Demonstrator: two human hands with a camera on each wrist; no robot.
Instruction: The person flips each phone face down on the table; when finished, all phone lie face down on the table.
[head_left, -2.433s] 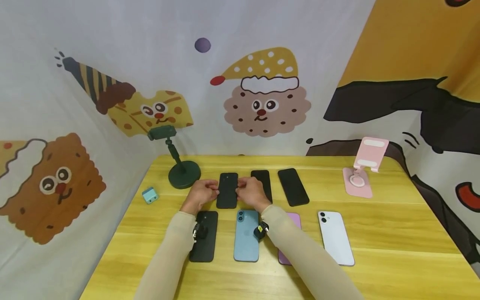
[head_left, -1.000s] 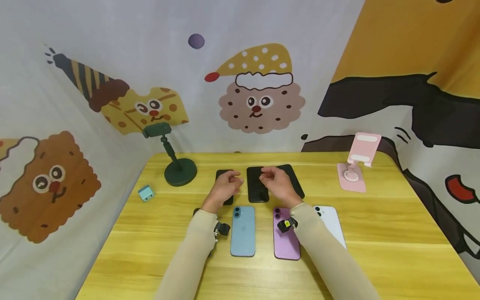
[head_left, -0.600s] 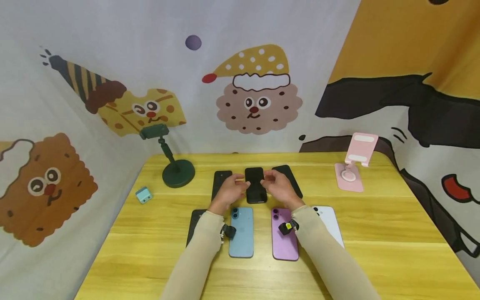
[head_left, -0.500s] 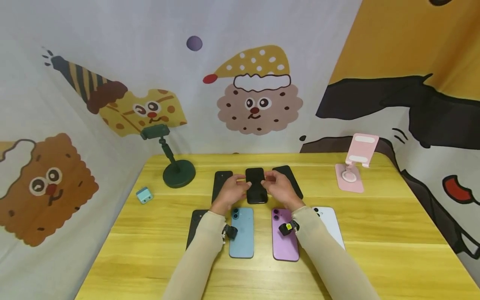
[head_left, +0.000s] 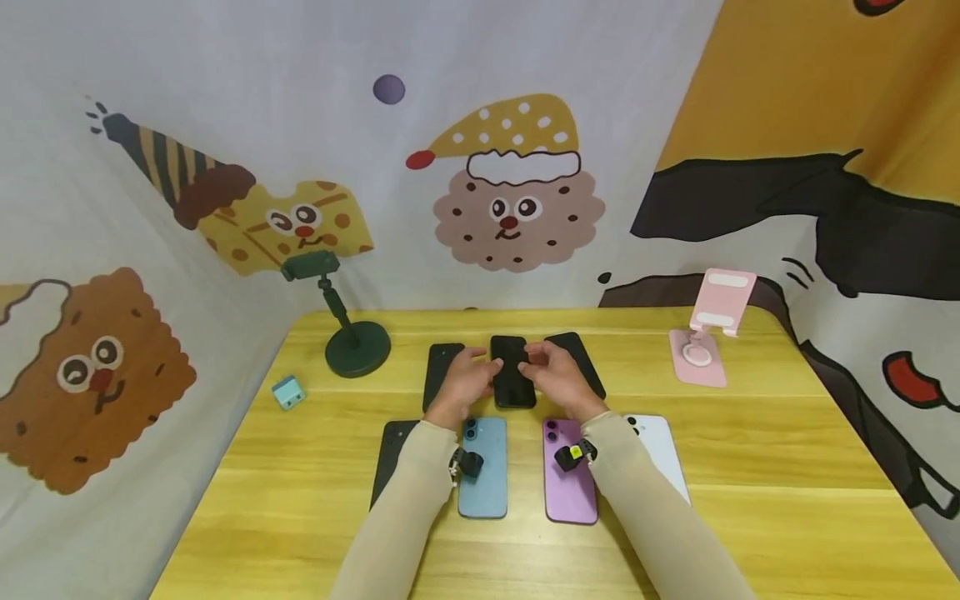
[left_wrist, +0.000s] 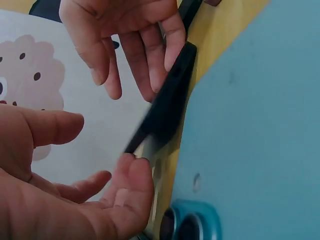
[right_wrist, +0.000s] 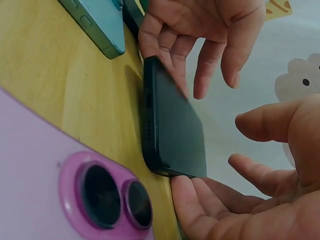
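Observation:
A black phone (head_left: 513, 385) lies screen up in the back row, between my two hands. My left hand (head_left: 467, 383) is at its left side, fingertips by the edge. At the opposite side is my right hand (head_left: 558, 379). In the right wrist view, that hand's fingertips (right_wrist: 185, 192) touch the phone's (right_wrist: 180, 127) lower edge, and the other hand's fingers reach its upper edge. Both thumbs stand away from the screen. Part of another black phone (head_left: 437, 371) is hidden by my left hand, and a third (head_left: 585, 362) lies beyond the right.
The front row holds a black phone (head_left: 388, 450), a blue phone (head_left: 483, 492), a purple phone (head_left: 570, 496) and a white phone (head_left: 667, 462). A green stand (head_left: 357, 348) and a small light-blue block (head_left: 288, 392) are at left. A pink stand (head_left: 697, 354) is at right.
Both hands have moved right from the leftmost back-row phone to the middle one, closing in on its two sides. The middle phone lies straighter than before. The last half second shows little movement.

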